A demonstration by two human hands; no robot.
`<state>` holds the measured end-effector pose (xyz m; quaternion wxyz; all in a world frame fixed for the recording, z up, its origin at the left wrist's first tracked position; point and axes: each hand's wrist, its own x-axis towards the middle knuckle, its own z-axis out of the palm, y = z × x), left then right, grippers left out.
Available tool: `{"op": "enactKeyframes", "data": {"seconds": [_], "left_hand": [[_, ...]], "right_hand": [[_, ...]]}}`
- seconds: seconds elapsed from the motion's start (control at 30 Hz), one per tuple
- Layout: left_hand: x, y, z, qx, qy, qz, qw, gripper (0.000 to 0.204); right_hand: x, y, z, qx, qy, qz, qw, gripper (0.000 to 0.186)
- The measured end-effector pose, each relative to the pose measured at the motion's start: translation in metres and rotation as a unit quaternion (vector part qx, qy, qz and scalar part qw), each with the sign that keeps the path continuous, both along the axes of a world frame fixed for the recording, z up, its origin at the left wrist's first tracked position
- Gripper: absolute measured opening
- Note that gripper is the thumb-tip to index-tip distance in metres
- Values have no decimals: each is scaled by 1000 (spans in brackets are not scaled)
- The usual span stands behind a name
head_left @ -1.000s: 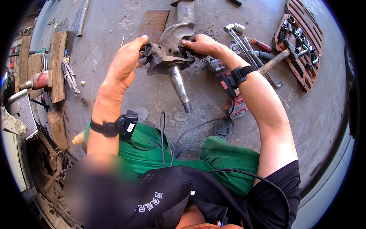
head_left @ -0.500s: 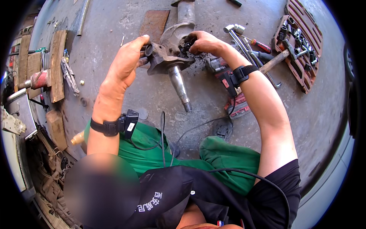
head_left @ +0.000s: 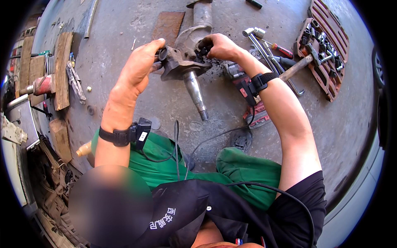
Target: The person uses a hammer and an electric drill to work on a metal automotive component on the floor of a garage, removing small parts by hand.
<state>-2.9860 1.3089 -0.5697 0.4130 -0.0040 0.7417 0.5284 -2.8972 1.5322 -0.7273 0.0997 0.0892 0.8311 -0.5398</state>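
A greasy metal steering knuckle (head_left: 178, 68) sits at the end of a thick axle beam (head_left: 202, 16). Its tapered spindle (head_left: 194, 93) points toward me. At the knuckle's left side, my left hand (head_left: 142, 62) has its fingers curled around the round lug, thumb on the upper side; the fingertips are partly hidden. My right hand (head_left: 223, 47) is closed at the far right side of the knuckle, fingers bent into a dark, grease-covered part. What exactly it pinches is hidden by the fingers and grime.
Close to my right forearm lie a red-and-black power tool (head_left: 244, 84), a hammer (head_left: 300, 67) and long wrenches (head_left: 269, 58). A brown socket case (head_left: 331, 82) lies further right. Wooden blocks (head_left: 63, 72) and a red jack (head_left: 44, 85) stand left. A cable (head_left: 219, 133) crosses before my knees.
Both hands keep their places on the knuckle. My right hand and wrist have shifted very slightly; the knuckle and tools look the same.
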Motion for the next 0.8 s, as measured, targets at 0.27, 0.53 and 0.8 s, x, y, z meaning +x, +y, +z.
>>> {"op": "enactKeyframes", "data": {"seconds": [0.27, 0.53, 0.8], "left_hand": [[0, 0, -2, -6, 8, -11, 1000, 29], [2, 1, 1, -15, 18, -23, 999, 29], [1, 0, -3, -14, 20, -29, 999, 28]], "right_hand": [[-6, -4, 14, 141, -189, -15, 972, 46], [3, 3, 22, -74, -209, -30, 975, 40], [8, 1, -11, -85, -144, -116, 979, 38]]}}
